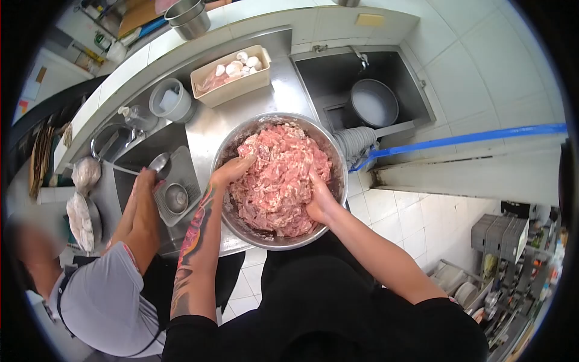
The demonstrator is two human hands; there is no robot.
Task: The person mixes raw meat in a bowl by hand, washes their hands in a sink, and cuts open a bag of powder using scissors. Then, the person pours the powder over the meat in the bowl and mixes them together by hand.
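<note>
A large steel bowl (282, 242) at the counter's front edge holds a big heap of pink raw minced meat (280, 175) streaked with pale fat. My left hand (231, 171) grips the heap from its left side, fingertips pressed into the meat. On the right side, my right hand (321, 200) cups the meat against the bowl's inner wall, with some of its fingers hidden in the heap.
A co-worker at my left holds a steel ladle (160, 163) over a sink with a small round bowl (176, 198). Behind my bowl stand a cream tub (232, 75) of eggshells and a plastic container (171, 101). The right sink has a dark pot (374, 102); a blue pole (470, 137) crosses at right.
</note>
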